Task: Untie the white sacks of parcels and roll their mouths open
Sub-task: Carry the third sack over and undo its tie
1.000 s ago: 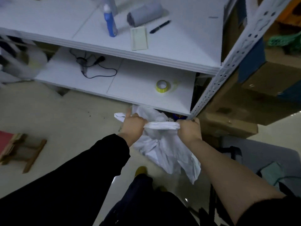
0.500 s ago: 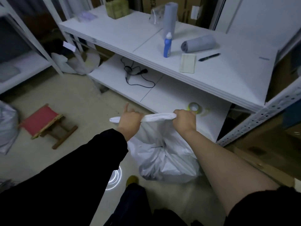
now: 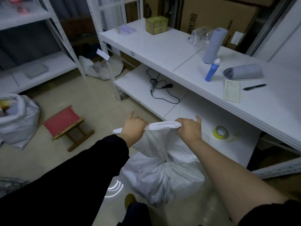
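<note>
Your left hand (image 3: pixel 132 126) and right hand (image 3: pixel 189 129) both grip the gathered top of the white sack (image 3: pixel 161 173), fingers curled tight around the bunched plastic, which stretches between your fists as a twisted white band. A short tail of it pokes out past your left fist toward 9 o'clock. Each thumb sticks up free of the plastic. The sack hangs straight below your hands and sits on the pale floor (image 3: pixel 91 111) at 6 o'clock from them, just in front of the lower shelf (image 3: pixel 187 111). It is crinkled and glossy, bulging at the bottom, and cinched at a neck halfway up, where the folds fan out from a dark tie; whether that is a knot or a band you cannot tell. A yellow tape roll (image 3: pixel 220 132) lies on the lower shelf at 3 o'clock from your right hand. Another filled white sack (image 3: pixel 17 121) stands on the floor far off at 9 o'clock.
</note>
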